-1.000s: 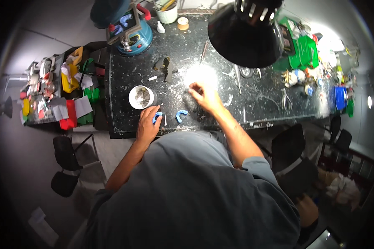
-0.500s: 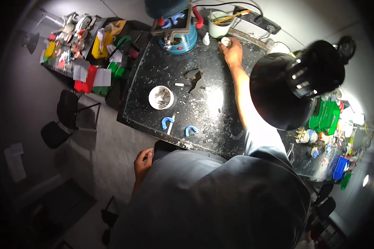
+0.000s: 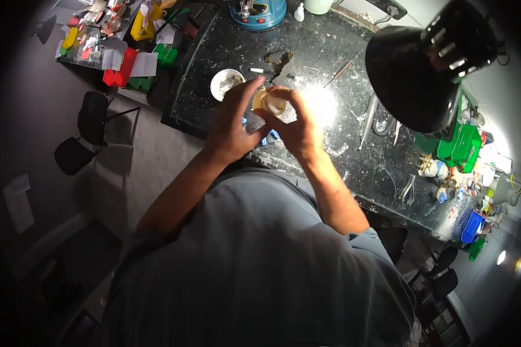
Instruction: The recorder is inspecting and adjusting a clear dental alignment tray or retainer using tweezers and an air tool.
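My right hand (image 3: 298,124) grips a small round cream-coloured jar (image 3: 271,104) between thumb and fingers, above the near part of the black workbench. Close to the jar's left side is my left hand (image 3: 234,127), its thumb and fingers spread apart, with nothing seen in it. Beneath the hands lie blue horseshoe-shaped dental pieces (image 3: 265,139), mostly hidden. A white tub (image 3: 215,87) of thin scraps stands just beyond the left hand. Past the jar are a torn dark sheet piece (image 3: 282,65) and a white-and-black pen (image 3: 258,70).
A black lamp (image 3: 405,75) overhangs the bench's right side. Under it lie a long grey handpiece (image 3: 369,120) and pliers (image 3: 408,191), near green bins (image 3: 460,144). A blue machine (image 3: 260,16), a white dropper bottle (image 3: 298,11) and a pale green pot (image 3: 318,4) line the back.
My right hand has brought the jar from the back of the bench toward me. My left hand has risen from beside my lap to the jar. The view has shifted.
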Action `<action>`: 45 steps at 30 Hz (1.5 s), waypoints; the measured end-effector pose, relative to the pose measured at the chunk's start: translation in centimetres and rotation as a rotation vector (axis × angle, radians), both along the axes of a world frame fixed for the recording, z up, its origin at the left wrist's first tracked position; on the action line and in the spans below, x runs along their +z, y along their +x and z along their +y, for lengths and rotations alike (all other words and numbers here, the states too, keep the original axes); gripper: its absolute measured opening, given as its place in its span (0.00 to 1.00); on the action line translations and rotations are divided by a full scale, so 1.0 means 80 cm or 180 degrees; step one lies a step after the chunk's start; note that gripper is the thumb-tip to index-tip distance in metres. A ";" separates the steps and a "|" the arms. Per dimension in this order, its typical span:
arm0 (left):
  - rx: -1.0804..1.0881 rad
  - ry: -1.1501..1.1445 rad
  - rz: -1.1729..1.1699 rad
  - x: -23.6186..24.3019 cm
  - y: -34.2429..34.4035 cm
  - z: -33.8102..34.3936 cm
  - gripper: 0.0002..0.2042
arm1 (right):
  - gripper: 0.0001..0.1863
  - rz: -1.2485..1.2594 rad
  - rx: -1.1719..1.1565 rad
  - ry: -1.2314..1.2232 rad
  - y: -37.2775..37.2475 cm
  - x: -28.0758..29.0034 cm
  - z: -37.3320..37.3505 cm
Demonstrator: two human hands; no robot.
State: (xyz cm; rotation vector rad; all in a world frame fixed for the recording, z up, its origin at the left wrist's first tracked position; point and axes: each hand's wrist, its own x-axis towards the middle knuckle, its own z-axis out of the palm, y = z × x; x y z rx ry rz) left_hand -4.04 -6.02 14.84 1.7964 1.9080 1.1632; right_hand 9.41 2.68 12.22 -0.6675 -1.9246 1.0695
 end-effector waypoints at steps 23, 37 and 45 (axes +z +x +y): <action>0.0554 -0.0827 -0.0444 -0.031 0.001 -0.061 0.14 | 0.13 -0.0571 0.1415 -0.1734 0.006 -0.001 -0.028; 0.0280 -0.2652 0.0365 -0.056 0.006 -0.040 0.28 | 0.14 0.0218 0.1886 -0.4502 0.019 -0.120 -0.029; 0.0372 -0.2252 0.0504 -0.059 0.006 -0.054 0.34 | 0.15 0.0430 0.1872 -0.4907 -0.012 -0.132 -0.041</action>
